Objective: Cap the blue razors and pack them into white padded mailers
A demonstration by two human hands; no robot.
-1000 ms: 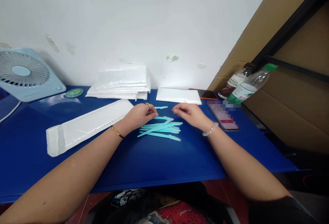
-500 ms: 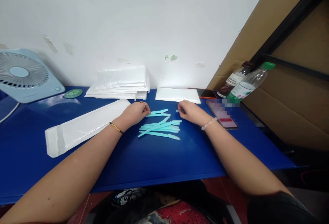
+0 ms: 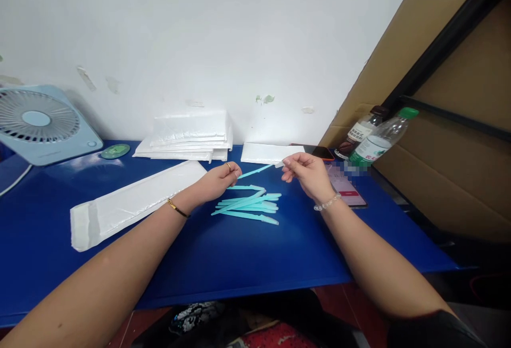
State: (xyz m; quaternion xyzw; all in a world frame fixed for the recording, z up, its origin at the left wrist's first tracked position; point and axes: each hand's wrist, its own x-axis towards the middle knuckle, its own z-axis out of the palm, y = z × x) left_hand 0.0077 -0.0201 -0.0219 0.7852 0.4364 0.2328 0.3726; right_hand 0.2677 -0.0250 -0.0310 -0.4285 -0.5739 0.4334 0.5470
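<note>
My left hand [image 3: 222, 180] is closed on the handle of a teal eyebrow razor [image 3: 255, 170], which it holds up off the table, tip pointing right. At that tip, my right hand [image 3: 309, 172] pinches a small clear blade cover [image 3: 279, 164] between thumb and forefinger, its other fingers loosely curled. Whether the cover is fully off the blade I cannot tell. Below the hands lies a loose, crossed pile of several teal eyebrow razors [image 3: 247, 205]. One more razor [image 3: 244, 188] rests just above the pile, partly hidden by my left hand.
A long white padded envelope [image 3: 131, 207] lies under my left wrist, and more envelopes [image 3: 187, 135] are stacked by the wall. Behind the right hand are a white packet [image 3: 263, 152], phones [image 3: 351, 192] and two bottles [image 3: 375, 143]. A fan [image 3: 48, 124] stands at the left.
My left hand has raised one razor off the table. The right hand has brought the small clear cover to its tip, and its fingers have spread a little.
</note>
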